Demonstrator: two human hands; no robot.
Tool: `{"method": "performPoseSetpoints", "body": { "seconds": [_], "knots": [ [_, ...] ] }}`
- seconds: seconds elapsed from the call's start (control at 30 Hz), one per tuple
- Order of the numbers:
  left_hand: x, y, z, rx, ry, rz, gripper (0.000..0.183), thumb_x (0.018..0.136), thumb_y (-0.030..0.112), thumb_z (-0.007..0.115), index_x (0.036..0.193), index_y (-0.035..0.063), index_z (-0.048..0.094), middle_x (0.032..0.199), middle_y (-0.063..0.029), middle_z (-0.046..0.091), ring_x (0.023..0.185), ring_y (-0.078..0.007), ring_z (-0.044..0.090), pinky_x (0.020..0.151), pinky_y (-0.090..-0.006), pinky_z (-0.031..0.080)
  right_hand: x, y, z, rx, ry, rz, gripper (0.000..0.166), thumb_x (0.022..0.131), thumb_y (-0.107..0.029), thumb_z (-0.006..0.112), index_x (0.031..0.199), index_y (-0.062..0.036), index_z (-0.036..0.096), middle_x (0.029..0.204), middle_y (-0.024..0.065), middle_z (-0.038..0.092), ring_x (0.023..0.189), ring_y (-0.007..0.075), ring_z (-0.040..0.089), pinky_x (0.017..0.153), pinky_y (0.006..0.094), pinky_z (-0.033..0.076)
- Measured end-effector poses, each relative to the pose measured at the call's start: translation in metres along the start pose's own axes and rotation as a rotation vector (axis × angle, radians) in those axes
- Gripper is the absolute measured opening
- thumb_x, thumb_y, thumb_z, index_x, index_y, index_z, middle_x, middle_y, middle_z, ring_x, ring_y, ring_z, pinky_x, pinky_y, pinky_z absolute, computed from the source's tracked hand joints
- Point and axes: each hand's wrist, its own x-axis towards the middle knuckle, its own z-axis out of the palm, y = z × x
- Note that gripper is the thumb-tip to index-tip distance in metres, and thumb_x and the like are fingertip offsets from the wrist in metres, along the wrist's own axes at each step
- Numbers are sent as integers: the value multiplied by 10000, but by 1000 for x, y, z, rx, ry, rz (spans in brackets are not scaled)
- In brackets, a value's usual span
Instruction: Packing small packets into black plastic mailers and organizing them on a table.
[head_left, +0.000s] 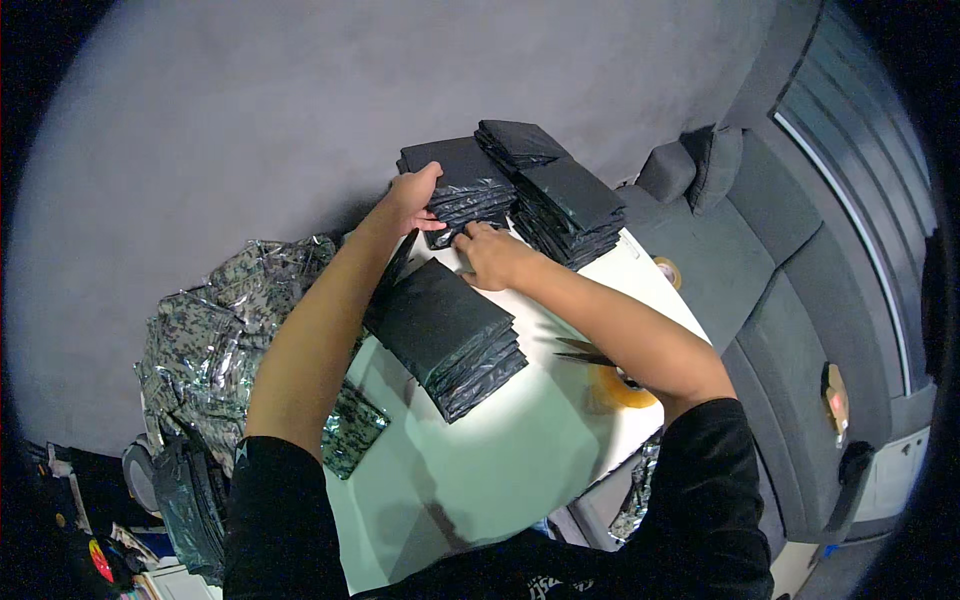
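Observation:
My left hand (414, 196) is at the left edge of a stack of folded black plastic packets (461, 169), thumb along the upper packets and fingers lower at the front. My right hand (493, 256) reaches to the bottom front of the same stack, fingertips against the lowest packet (439, 238); whether they grip it is not plain. Nearer to me lies another black packet stack (454, 322), its layers slightly fanned. Behind my right hand stand a taller black stack (574, 199) and further folded packets (521, 141).
Scissors (581, 352) and a yellow tape roll (622, 388) lie by my right forearm on the white table (487, 465). Camouflage-patterned plastic bags (225, 330) pile up at left, with one camouflage packet (352, 431) on the table edge. A grey sofa (712, 225) stands right.

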Motion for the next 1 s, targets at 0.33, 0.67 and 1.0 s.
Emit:
{"method": "performPoseSetpoints", "body": {
  "seconds": [0.33, 0.67, 1.0],
  "knots": [
    [6, -8, -3, -70, -15, 13, 577, 930, 430, 641, 1315, 7, 565, 1161, -159, 646, 899, -315, 709, 760, -494, 680, 2, 15, -3, 3, 43, -4, 723, 866, -474, 827, 1375, -2, 623, 1346, 253, 600, 1337, 441, 564, 1135, 532, 501],
    [5, 5, 0, -144, -35, -58, 565, 950, 446, 679, 1390, 106, 578, 1268, -116, 673, 1048, -270, 709, 908, -504, 613, -6, 9, -3, -37, 61, 9, 803, 896, -516, 794, 1453, 20, 576, 1347, 272, 605, 1331, 459, 573, 1159, 536, 483],
    [19, 10, 4, -101, 146, -88, 581, 869, 357, 809, 1353, 110, 605, 1206, -77, 702, 1044, -226, 696, 872, -433, 535, -3, -7, -4, -74, -46, 257, 962, 981, -654, 657, 1535, 109, 471, 1470, 395, 552, 1394, 498, 572, 1190, 501, 481]
  ]
}}
